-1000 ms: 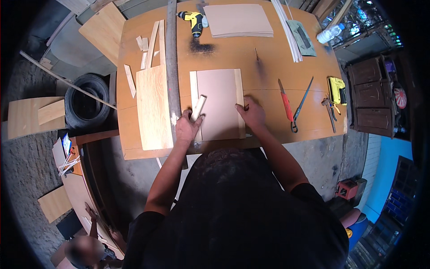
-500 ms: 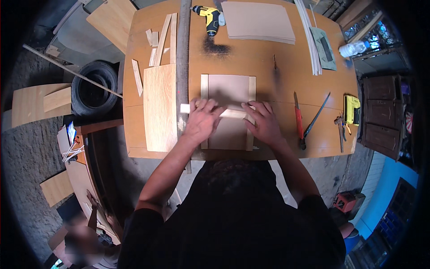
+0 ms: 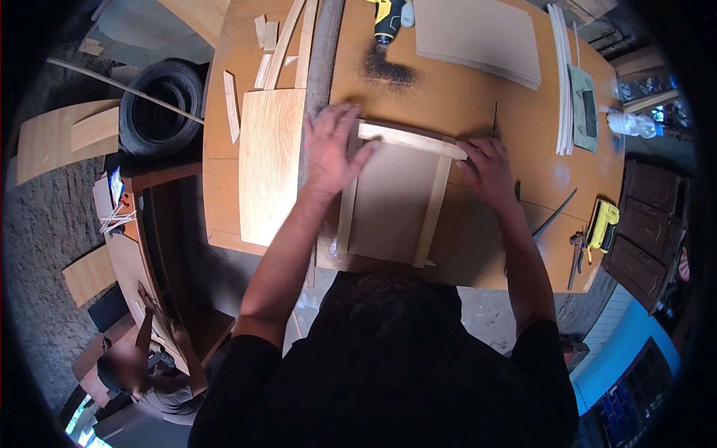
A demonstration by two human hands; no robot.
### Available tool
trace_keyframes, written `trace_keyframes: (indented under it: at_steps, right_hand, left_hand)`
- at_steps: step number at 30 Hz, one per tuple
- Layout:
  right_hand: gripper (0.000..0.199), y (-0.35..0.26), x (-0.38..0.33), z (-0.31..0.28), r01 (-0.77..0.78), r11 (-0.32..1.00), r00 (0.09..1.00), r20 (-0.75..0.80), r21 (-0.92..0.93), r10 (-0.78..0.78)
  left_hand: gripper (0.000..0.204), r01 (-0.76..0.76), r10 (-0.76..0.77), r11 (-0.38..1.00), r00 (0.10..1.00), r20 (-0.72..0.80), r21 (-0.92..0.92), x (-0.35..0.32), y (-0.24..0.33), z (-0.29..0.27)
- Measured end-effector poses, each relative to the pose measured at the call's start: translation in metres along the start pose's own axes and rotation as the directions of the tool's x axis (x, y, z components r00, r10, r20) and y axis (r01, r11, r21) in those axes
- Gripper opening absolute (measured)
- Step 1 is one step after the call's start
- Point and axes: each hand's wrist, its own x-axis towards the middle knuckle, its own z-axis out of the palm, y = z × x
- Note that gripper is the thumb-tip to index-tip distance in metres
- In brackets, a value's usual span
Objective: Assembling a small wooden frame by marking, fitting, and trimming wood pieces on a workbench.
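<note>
A thin brown panel (image 3: 396, 201) lies at the near edge of the worktable, with narrow wooden strips along its left and right sides; the right-hand strip (image 3: 432, 213) shows most of its length. Across the panel's far end rests another pale wooden strip (image 3: 411, 140), slightly slanted. My left hand (image 3: 332, 153) is open beside the crosswise strip's left end, fingers stretched away from me and thumb spread over the panel's corner. At the other end, my right hand (image 3: 487, 168) has its fingers and thumb around the strip's tip.
A long grey bar (image 3: 323, 60) crosses the table, beside a wood-grain board (image 3: 272, 164) and offcuts. Farther off are a yellow-black drill (image 3: 387, 22) and stacked brown sheets (image 3: 478, 37). A yellow staple gun (image 3: 602, 224) and pliers (image 3: 577, 257) lie right. Another person (image 3: 160, 381) works lower left.
The crosswise strip has moved from the panel's middle to its far end, both hands going with it. My left hand has opened off the strip. The view has shifted and turned slightly.
</note>
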Motion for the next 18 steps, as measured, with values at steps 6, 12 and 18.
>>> trace_keyframes:
  at_steps: [6, 12, 18]
  right_hand:
    - [0.036, 0.009, 0.017, 0.007, 0.019, 1.0, 0.999, 0.042, -0.022, -0.018]
    - [0.039, 0.006, 0.022, 0.016, -0.009, 0.999, 0.998, 0.069, -0.046, 0.012]
    - [0.041, 0.0, 0.021, 0.018, -0.016, 0.998, 0.998, 0.053, -0.066, 0.02]
  left_hand:
    - [0.067, -0.049, 0.044, 0.995, 0.997, 0.059, 0.09, -0.005, -0.055, 0.001]
    - [0.064, -0.082, 0.075, 0.993, 0.994, 0.078, 0.09, -0.003, -0.057, 0.009]
    - [0.069, 0.211, -0.257, 0.956, 0.937, 0.237, 0.202, -0.013, -0.013, 0.0]
